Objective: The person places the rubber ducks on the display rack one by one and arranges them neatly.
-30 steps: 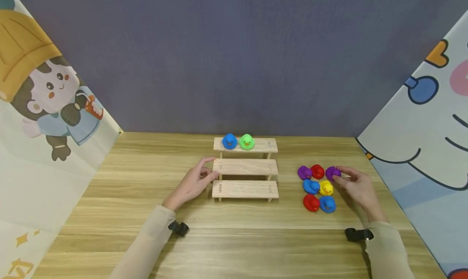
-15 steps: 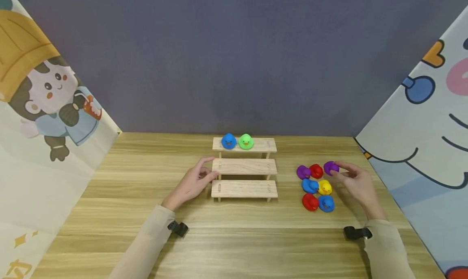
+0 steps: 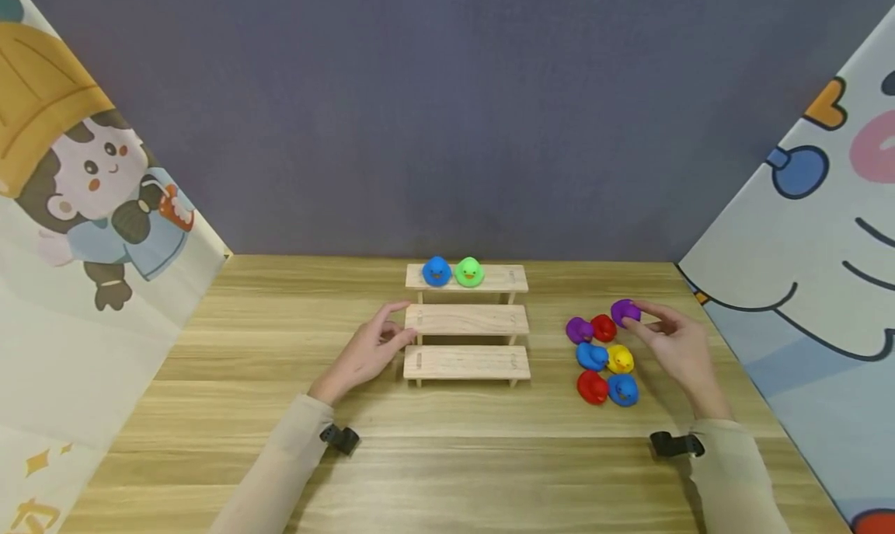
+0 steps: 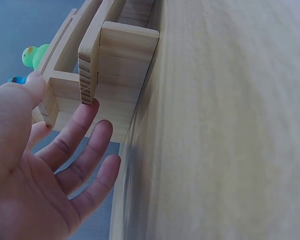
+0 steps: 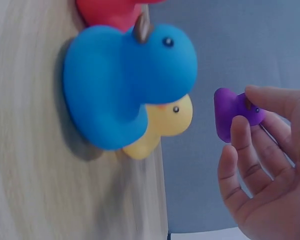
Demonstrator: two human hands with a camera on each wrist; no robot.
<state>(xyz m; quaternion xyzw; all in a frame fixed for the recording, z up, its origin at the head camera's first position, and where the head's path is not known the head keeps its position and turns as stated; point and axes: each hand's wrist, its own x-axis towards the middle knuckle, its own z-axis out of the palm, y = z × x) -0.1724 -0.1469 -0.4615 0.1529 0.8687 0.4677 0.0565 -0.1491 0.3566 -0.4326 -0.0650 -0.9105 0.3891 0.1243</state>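
Note:
A three-tier wooden step stand [image 3: 467,319] stands on the table. At the left end of its middle tier, my left hand [image 3: 365,357] grips the board between thumb and index finger. In the left wrist view another fingertip meets the end of the lowest tier. My right hand [image 3: 680,351] pinches a purple rubber duck [image 5: 238,114] and holds it up off the table. Below it lie a second purple duck [image 3: 579,330], a red duck [image 3: 604,328], a blue duck [image 3: 592,356], a yellow duck [image 3: 620,359], another red duck [image 3: 593,387] and another blue duck [image 3: 623,390].
On the top tier sit a blue duck [image 3: 437,271] and a green duck [image 3: 469,272], side by side. A grey wall [image 3: 454,130] closes off the back of the wooden table [image 3: 447,472]. Cartoon-printed panels [image 3: 91,207] flank both sides.
My right hand has lifted the purple duck off the table, moving it up and slightly left. The left hand stays on the stand.

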